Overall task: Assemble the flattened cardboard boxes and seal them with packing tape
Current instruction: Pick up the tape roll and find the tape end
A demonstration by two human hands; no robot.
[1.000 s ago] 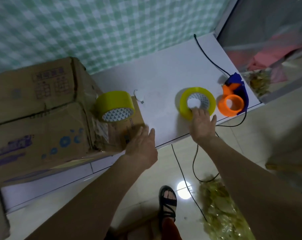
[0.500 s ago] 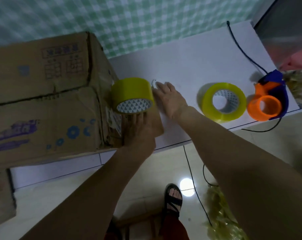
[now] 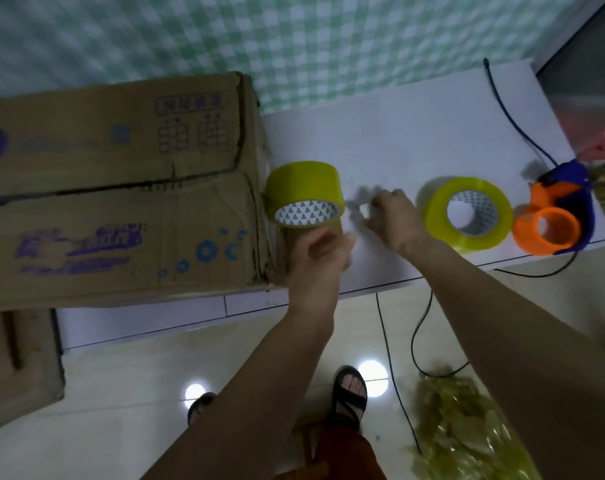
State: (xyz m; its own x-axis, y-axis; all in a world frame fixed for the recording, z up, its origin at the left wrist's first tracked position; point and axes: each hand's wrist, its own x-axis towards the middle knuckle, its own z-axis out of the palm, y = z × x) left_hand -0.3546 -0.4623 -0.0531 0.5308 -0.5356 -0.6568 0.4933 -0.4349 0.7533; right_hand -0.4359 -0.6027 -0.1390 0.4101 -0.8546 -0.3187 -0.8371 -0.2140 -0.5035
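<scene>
A big worn cardboard box with blue print lies on the left of the white table. A yellow tape roll stands on edge on a brown cardboard flap by the box's right side. My left hand hovers, blurred, at that flap's near end, thumb spread, holding nothing I can see. My right hand is on the table just right of the roll, fingers curled round a small white object. A second yellow tape roll lies flat further right.
An orange and blue tape dispenser sits at the table's right end, with a black cable trailing off the edge. Crumpled used tape lies on the floor at right. Another cardboard box stands on the floor at left.
My right hand left the flat roll, moved left to the small white object and curled round it. My left hand went to the flap under the standing roll and has lifted slightly.
</scene>
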